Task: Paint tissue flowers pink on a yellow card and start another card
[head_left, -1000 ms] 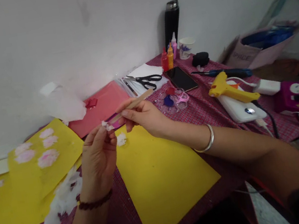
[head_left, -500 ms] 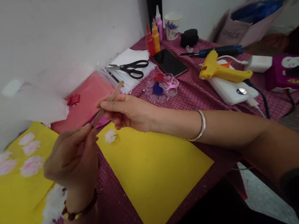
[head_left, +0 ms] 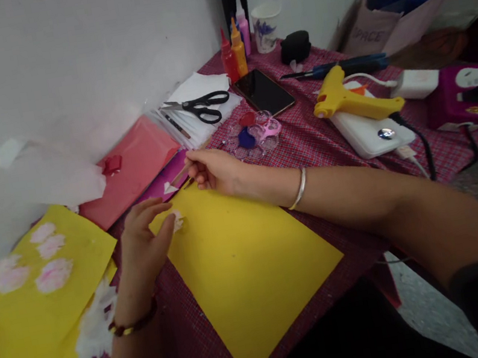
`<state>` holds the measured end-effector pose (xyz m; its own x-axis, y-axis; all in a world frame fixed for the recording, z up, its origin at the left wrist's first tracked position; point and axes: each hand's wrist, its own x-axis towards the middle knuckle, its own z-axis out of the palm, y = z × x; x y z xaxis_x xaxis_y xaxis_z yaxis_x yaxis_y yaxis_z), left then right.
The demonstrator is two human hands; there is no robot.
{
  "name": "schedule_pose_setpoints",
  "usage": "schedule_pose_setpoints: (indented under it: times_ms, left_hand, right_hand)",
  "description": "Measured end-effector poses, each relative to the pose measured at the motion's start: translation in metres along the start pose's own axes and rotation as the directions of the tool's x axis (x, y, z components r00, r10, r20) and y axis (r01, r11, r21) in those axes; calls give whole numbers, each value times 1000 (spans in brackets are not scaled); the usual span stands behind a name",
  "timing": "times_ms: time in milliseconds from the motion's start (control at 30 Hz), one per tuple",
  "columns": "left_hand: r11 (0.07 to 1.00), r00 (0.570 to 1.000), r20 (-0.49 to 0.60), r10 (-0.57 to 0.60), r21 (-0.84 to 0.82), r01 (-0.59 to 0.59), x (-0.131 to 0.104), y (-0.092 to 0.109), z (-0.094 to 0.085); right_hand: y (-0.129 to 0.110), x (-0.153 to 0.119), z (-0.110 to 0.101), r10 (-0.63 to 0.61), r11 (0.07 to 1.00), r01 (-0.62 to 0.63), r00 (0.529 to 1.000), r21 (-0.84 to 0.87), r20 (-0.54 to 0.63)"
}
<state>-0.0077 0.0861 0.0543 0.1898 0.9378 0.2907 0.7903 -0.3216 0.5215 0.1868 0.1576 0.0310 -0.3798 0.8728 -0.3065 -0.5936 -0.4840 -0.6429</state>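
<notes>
In the head view, my right hand (head_left: pixel 214 171) pinches a thin flat wooden stick (head_left: pixel 181 175) over the far corner of a yellow sheet of paper (head_left: pixel 251 250). A small white scrap (head_left: pixel 169 187) shows by the stick's lower end; whether the two touch I cannot tell. My left hand (head_left: pixel 145 234) is open, thumb and fingers apart, just left of a small whitish paper flower (head_left: pixel 177 220) on that sheet. The left fingers partly hide the flower. Pinkish paper flowers (head_left: pixel 54 275) sit on another yellow sheet (head_left: pixel 31 336) at the left.
Behind my hands lie a pink folder (head_left: pixel 136 165), black scissors (head_left: pixel 203 104), a clear paint palette (head_left: pixel 254 135) and a phone (head_left: pixel 265 92). Paint bottles (head_left: pixel 238 51) stand by a paper cup (head_left: pixel 267 27). A yellow glue gun (head_left: pixel 351 99) rests on a white box (head_left: pixel 364 136) at right.
My left hand has let go of the stick's end and opened beside the small flower. The right hand has moved slightly right and down with the stick. The view has shifted a little.
</notes>
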Motion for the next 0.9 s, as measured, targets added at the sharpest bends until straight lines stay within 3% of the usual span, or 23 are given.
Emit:
schedule_pose_setpoints:
  times_ms: [100,267,633,900]
  left_hand:
    - [982,989,79,126,132,-136,3,-9,9]
    - [954,978,168,126,250,-166,3,-14,13]
    - [946,987,105,125,286,-151,5,-29,10]
    - [979,986,119,120,149,-137,5,-23,5]
  right_hand:
    - [3,5,-6,-22,998,21,1000,-62,-14]
    - [5,4,-4,-54,989,54,999,-137,2]
    - [9,-5,6,-145,912,147,989,-384,35]
    - [16,2,2,-205,873,216,976,-438,71]
